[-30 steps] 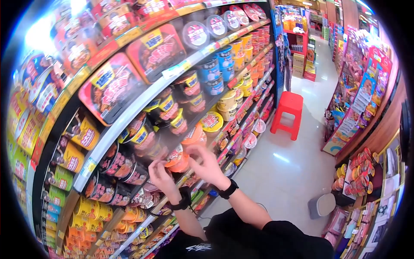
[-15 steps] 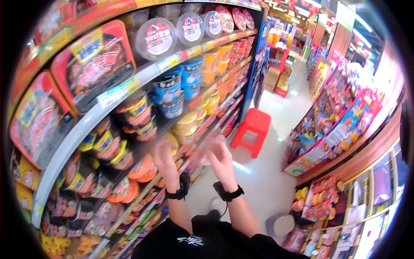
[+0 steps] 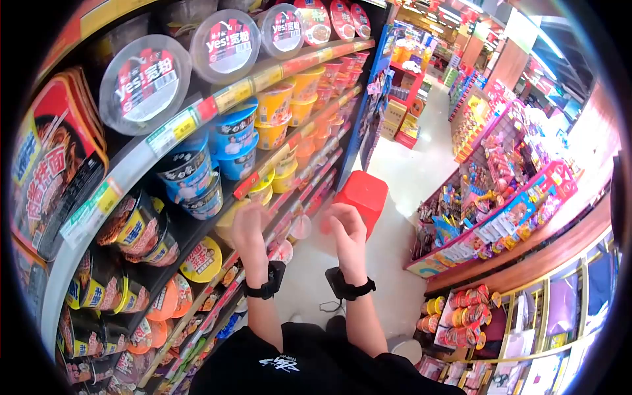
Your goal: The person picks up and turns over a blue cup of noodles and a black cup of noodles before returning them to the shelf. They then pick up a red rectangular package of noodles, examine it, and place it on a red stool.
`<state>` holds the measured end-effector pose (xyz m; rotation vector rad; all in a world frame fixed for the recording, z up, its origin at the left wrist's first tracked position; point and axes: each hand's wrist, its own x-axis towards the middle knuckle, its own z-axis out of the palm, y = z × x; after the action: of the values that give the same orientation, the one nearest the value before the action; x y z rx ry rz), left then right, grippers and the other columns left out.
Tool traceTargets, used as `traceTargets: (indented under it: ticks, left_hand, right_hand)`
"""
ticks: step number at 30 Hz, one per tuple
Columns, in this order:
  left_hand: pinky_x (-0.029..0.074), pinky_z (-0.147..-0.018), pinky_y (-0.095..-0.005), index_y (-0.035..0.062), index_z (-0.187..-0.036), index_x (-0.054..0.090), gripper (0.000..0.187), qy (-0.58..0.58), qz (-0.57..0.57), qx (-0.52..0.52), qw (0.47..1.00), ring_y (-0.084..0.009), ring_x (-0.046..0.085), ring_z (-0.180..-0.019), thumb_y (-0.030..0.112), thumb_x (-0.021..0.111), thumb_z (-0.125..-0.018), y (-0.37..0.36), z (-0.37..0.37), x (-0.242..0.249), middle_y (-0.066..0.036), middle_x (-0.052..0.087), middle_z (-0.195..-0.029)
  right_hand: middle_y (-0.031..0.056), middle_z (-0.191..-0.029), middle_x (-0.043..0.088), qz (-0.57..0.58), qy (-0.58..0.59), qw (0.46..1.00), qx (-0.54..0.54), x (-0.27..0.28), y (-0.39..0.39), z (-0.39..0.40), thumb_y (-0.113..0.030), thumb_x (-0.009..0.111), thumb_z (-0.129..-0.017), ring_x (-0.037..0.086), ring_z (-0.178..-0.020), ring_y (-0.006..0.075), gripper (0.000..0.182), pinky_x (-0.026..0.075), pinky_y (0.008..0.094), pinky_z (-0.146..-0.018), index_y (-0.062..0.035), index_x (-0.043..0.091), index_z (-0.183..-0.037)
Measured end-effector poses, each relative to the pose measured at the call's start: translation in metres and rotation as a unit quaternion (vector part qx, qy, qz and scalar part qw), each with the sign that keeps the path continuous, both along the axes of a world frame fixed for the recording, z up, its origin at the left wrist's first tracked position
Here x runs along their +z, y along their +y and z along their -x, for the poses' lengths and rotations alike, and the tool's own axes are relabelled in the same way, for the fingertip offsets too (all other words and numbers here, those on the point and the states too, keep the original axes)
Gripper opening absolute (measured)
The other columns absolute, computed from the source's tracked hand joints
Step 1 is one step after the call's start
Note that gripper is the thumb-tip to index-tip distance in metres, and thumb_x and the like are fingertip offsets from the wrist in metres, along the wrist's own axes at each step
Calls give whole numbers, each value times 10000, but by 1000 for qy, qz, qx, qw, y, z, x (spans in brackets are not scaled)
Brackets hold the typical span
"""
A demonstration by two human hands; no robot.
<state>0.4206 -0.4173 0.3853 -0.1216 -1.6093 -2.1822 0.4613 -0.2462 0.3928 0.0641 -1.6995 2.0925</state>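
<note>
My left hand is held in front of the shelf, near a pale yellow noodle cup on the lower tier. Its fingers are loosely bent and slightly blurred, and it holds nothing that I can see. My right hand hangs over the aisle, partly overlapping the red plastic stool in the view, with loosely curved fingers, blurred tips and no visible object. A black band with a small box sits on each wrist. Blue noodle cups and orange-yellow noodle cups stand on the shelf to the left.
The curved shelf edge runs along my left, with round clear-lidded bowls above it. A snack display lines the right side. Red cup packs stand at lower right, beside a grey round stool. The aisle floor stretches ahead.
My view has moved forward along the shelf, so the blue cups and the red stool appear closer. Both hands stay raised, and the right hand's fingers have drawn in a little.
</note>
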Motion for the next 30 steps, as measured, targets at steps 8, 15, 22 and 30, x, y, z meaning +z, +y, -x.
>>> traceTargets:
  ticks: [8, 15, 22, 30]
  left_hand:
    - [460, -728, -253, 10, -925, 590, 140, -13, -4, -12, 1000, -117, 581, -756, 122, 505, -921, 67, 59, -12, -37, 611, -817]
    - [447, -722, -250, -2, -923, 592, 133, 1, 10, 64, 998, -128, 600, -756, 102, 511, -905, 131, 95, 20, -38, 619, -810]
    - [373, -580, -202, 21, -948, 611, 132, -6, 106, 166, 980, -67, 541, -670, 121, 532, -914, 126, 69, 50, -14, 616, -789]
    - [254, -422, -163, 47, -945, 595, 127, 9, 35, 334, 942, -34, 466, -537, 158, 537, -928, 34, 38, 55, -3, 584, -723]
  right_hand:
    - [39, -956, 609, 32, 6, 998, 59, -13, 67, 74, 5, 544, -882, 590, -903, 122, 168, 463, 252, -784, -4, 556, -1049]
    - [43, -913, 635, 51, 30, 993, 98, 22, 151, 132, -26, 538, -891, 596, -843, 108, 143, 470, 230, -689, -29, 573, -1029]
    - [55, -883, 625, 94, 7, 968, 232, 21, 169, 178, -48, 518, -903, 605, -868, 144, 128, 470, 283, -813, -5, 574, -1010]
    - [26, -872, 624, 150, 16, 927, 344, 42, 118, 202, -10, 553, -878, 598, -830, 102, 88, 460, 243, -778, 1, 581, -960]
